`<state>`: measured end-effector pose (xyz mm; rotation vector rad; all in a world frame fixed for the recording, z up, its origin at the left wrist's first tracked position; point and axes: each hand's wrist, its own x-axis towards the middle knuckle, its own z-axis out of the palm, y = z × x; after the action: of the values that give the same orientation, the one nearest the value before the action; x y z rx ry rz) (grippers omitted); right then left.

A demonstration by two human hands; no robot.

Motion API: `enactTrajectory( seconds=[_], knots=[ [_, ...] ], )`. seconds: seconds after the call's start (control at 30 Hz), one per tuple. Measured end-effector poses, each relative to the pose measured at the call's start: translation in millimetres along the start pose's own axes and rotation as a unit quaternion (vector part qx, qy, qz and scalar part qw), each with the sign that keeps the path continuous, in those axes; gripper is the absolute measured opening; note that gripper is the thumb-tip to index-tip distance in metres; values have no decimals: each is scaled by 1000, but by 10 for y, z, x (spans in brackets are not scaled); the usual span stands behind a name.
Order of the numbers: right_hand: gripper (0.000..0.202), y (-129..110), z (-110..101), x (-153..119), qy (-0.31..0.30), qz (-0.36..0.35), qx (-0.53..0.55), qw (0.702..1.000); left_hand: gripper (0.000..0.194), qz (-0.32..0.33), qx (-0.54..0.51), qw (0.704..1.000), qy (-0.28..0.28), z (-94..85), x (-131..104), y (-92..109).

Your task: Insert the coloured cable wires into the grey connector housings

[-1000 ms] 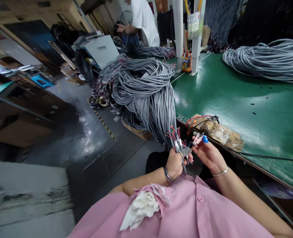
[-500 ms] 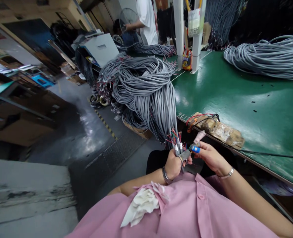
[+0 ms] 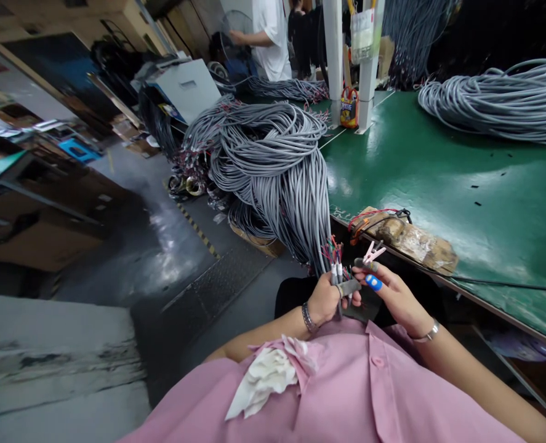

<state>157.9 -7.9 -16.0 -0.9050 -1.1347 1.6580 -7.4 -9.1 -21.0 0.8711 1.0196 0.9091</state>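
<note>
My left hand (image 3: 324, 300) is closed around a bundle of grey cable ends, its forefinger wrapped in a grey cover. White bands circle the cable ends (image 3: 336, 272), and thin coloured wires (image 3: 332, 247) fan out above them. Close on the right is my right hand (image 3: 390, 290), with bent fingers, a blue wrap on the thumb and a grey cover on the forefinger. A small pink V-shaped clip-like piece (image 3: 373, 251) sticks out above that forefinger and seems held in the hand. Its lower end is hidden.
A large heap of grey cables (image 3: 273, 147) hangs over the edge of the green table (image 3: 420, 178). Beside my right hand, a taped wooden block (image 3: 409, 241) lies along that edge. A cable coil (image 3: 498, 107) rests farther back. A person in white (image 3: 273, 43) stands behind.
My right hand has shifted slightly right, and the pink piece now shows its V shape. The left hand has moved a little right with the cable ends still in its grip.
</note>
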Motion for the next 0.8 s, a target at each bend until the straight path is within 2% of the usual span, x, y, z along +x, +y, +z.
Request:
enactTrajectory(
  seconds=[0.07,0.13,0.3,0.53,0.8],
  knots=[
    [40,46,-25,-23,47,-19,-6,999,38,1,-32,999,12,-10,18,-27],
    [36,88,-14,-36,61,-12,-5,998,39,8,-53,998,17,-4,24,-37],
    [20,97,136,-35,31,-5,40,999,40,-9,-51,998,19,23,21,-38],
    [26,102,147,32,-9,25,7,1000,35,-6,39,998,-41,-33,-9,-54],
    [21,72,201,67,24,12,23,999,40,8,-42,999,27,-8,-5,-58]
  ],
)
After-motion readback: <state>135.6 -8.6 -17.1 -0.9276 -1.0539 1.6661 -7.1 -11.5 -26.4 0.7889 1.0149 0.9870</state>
